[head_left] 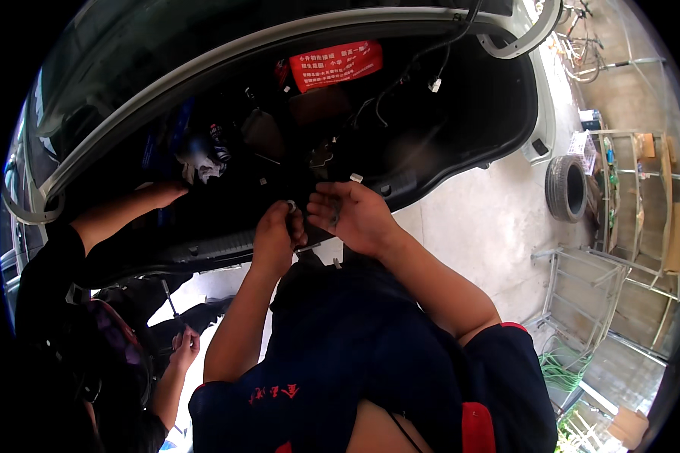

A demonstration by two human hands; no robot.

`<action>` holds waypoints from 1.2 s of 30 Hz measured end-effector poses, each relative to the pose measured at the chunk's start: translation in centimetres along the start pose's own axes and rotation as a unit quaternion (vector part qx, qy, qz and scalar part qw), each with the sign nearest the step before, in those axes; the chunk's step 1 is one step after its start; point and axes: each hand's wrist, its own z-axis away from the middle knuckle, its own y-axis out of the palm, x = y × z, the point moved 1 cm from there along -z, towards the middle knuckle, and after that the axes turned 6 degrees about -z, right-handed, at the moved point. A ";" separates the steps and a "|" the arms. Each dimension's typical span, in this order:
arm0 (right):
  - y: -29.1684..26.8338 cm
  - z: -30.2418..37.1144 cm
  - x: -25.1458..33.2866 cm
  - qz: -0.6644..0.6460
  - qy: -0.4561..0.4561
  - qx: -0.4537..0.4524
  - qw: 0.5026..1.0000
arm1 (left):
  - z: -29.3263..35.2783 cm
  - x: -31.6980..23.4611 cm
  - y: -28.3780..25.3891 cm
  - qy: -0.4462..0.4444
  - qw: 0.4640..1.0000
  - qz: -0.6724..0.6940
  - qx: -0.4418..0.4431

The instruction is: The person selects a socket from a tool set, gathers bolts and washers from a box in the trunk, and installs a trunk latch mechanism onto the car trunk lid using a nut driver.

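At the sill of a car's open boot (423,175), my left hand (273,235) is closed round a small silvery metal piece (292,205), whose round end shows by the thumb. The rest of it is hidden in the fist. Just to the right, my right hand (359,217) is cupped, its fingers bent toward the left hand but apart from it. Something small and greyish shows against its palm, too dim to name. A white connector (356,178) lies just beyond the right hand.
A co-worker's arm (125,214) reaches into the boot at left; their other hand (184,346) holds a screwdriver-like tool (171,299). Inside lie a red printed sheet (337,65), loose wiring (408,74) and a crumpled white bundle (204,160). A tyre (567,189) and metal racks (582,291) stand right.
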 end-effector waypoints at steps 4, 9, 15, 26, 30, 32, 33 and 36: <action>-0.5 0.4 -0.4 0.021 -0.030 0.014 0.999 | 1.1 0.2 1.3 0.017 0.996 -0.092 0.014; -0.4 0.8 -1.1 -0.022 -0.108 0.010 0.994 | 2.0 0.4 2.7 0.317 0.835 -0.441 -0.084; 0.5 0.1 -2.0 0.008 -0.146 -0.029 0.989 | 2.7 -0.2 4.5 0.377 0.698 -0.607 -0.031; -2.2 -1.8 -1.7 -0.001 -0.095 0.025 0.995 | 2.0 -1.9 3.3 0.311 0.810 -0.498 -0.005; -2.6 -0.6 -1.3 0.345 -0.117 0.030 0.931 | 2.0 -0.7 1.7 -0.012 0.979 -0.197 0.042; -2.6 0.4 -1.7 0.528 -0.191 0.036 0.826 | 2.2 -0.3 1.3 0.005 0.966 -0.253 0.049; -2.9 0.5 -1.8 0.527 -0.190 0.032 0.828 | 2.1 -0.1 1.1 0.026 0.950 -0.306 0.056; -4.0 0.4 -1.5 0.586 -0.186 0.004 0.789 | 0.3 1.8 0.1 -0.058 0.951 -0.293 0.079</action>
